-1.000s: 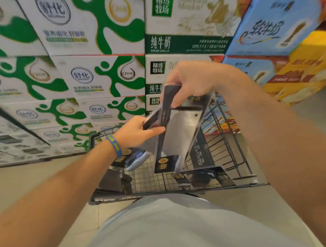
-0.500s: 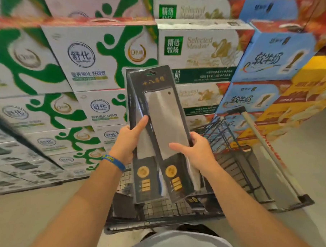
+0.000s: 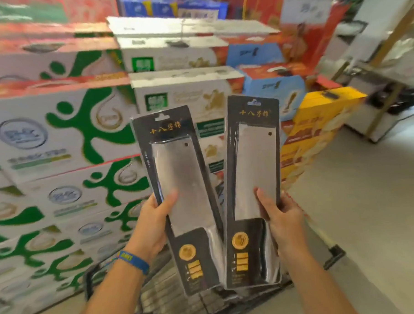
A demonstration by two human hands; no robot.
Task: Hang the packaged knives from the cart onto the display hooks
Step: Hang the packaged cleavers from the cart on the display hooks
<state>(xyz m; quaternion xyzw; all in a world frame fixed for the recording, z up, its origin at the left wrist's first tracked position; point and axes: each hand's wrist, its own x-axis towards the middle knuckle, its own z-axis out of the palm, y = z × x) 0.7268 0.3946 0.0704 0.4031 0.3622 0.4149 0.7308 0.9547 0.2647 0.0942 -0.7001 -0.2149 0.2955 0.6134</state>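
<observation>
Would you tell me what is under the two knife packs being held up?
The wire cart sits below the left pack and right pack. They cover most of its basket, so whatever lies inside cannot be seen.

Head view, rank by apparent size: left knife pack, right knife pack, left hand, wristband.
1. left pack and right pack: they look about the same size, so I won't rank one above the other.
2. left hand
3. wristband, the smallest
</observation>
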